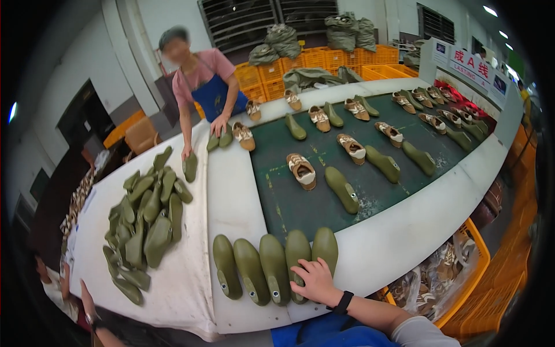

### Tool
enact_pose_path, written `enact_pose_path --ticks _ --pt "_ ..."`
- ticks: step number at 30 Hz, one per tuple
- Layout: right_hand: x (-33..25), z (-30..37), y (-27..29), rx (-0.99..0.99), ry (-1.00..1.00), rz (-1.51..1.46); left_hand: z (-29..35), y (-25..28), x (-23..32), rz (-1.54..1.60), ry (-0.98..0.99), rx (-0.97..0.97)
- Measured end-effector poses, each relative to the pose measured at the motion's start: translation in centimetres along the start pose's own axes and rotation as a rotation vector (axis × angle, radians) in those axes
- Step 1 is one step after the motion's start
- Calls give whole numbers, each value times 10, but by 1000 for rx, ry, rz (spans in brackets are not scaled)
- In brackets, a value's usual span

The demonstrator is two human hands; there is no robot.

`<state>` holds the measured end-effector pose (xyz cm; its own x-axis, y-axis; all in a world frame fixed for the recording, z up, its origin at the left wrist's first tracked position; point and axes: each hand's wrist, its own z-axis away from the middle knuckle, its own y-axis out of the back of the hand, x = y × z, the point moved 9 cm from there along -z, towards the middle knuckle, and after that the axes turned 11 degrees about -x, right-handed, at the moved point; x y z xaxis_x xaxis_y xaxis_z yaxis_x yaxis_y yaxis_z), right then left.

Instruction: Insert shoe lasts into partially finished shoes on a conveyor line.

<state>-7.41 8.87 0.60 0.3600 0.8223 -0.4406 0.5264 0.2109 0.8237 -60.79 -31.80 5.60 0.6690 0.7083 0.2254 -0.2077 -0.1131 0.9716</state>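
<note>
My right hand [315,281], with a black band at the wrist, is closed over the heel end of an olive-green shoe last [298,248]. This last stands in a side-by-side row with several others, among them another shoe last [225,266], on the white table border [248,318] in front of me. At the lower left my left hand [87,301] shows edge-on beside the cloth-covered table, fingers stretched out and holding nothing. Nearest to it lies a heap of green lasts [141,214] on the pale cloth [185,277].
Brown-and-white shoes [302,171] and lasts stand in rows on the dark green belt [277,202]. Across the table a co-worker [208,87] handles lasts with both hands. A yellow crate [471,231] with bagged shoes is at right. Another person [55,289] is at far left.
</note>
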Motion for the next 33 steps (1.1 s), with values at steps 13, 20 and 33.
enact_pose_path --ticks 13,20,33 --pt "3 3 -5 9 15 81 -49 -158 413 244 -628 -307" --pt "8 5 -5 -20 -16 42 -47 -192 438 -70 -492 -135" --pt "14 4 -4 -14 -21 24 -11 -197 375 164 -335 -731"
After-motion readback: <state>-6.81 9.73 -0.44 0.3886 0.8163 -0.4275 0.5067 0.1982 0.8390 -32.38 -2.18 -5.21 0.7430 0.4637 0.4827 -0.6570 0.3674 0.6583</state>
